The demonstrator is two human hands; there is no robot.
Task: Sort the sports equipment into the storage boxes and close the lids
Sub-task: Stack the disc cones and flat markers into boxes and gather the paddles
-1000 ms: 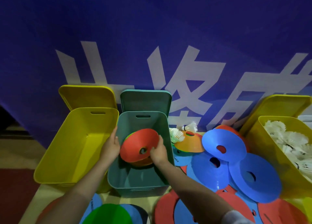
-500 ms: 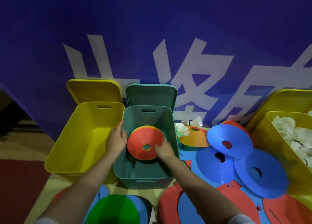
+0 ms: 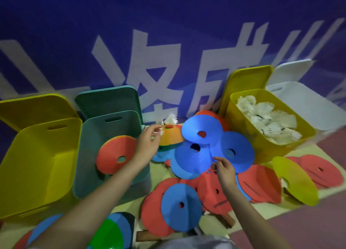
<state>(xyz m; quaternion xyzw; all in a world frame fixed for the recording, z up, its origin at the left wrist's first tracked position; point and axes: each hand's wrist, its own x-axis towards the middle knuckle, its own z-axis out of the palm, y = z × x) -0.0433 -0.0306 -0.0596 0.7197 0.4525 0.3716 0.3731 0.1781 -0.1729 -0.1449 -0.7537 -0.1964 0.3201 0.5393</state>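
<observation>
The open teal box [image 3: 88, 155] holds a stack of flat cones with a red cone [image 3: 116, 155] on top. My left hand [image 3: 148, 145] is out of the box, fingers spread toward an orange cone [image 3: 170, 138] and a white shuttlecock [image 3: 170, 120] behind it. My right hand [image 3: 222, 169] has its fingertips at the rim of a pile of blue cones [image 3: 192, 160]; whether it grips one is blurred. Red cones [image 3: 215, 190] and one more blue cone [image 3: 181, 205] lie on the floor nearer to me.
An empty yellow box [image 3: 37, 164] stands left of the teal one. At the right a yellow box [image 3: 262, 147] is full of shuttlecocks [image 3: 267, 121], with a white box [image 3: 303, 98] behind it. Lids lean against the blue banner. A yellow cone [image 3: 295, 181] and a green cone [image 3: 106, 235] lie loose.
Both hands let go of the red cone stack, which now lies in the teal box. They moved right toward the loose cones, and my view swung right.
</observation>
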